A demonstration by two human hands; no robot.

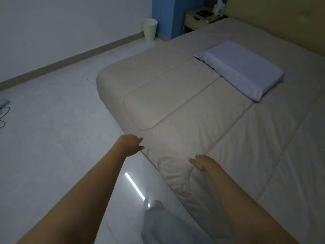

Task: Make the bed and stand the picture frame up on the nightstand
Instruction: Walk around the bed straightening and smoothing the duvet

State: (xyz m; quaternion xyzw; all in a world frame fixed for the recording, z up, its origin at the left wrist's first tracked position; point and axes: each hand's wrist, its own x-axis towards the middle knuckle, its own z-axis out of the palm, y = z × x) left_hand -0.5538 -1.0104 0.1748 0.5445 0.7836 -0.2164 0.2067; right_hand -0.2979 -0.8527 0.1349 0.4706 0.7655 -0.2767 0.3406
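A beige comforter [202,110] lies spread over the bed, with a folded-back panel near the foot corner. On it, towards the headboard, rests a lavender pillow [242,71]. My left hand [131,144] hovers at the comforter's hanging edge, thumb and fingers apart and just touching the fabric. My right hand [200,162] rests on the creased edge of the comforter; its thumb points left and its fingers are hidden. On the far nightstand [193,22] a dark flat thing, likely the picture frame [204,13], lies face up.
A pale blue object [219,7] stands at the back of the nightstand. A white waste bin [149,29] stands by the blue wall. Cables [3,113] lie on the glossy tiled floor at far left. My grey trouser leg [158,222] is beside the bed.
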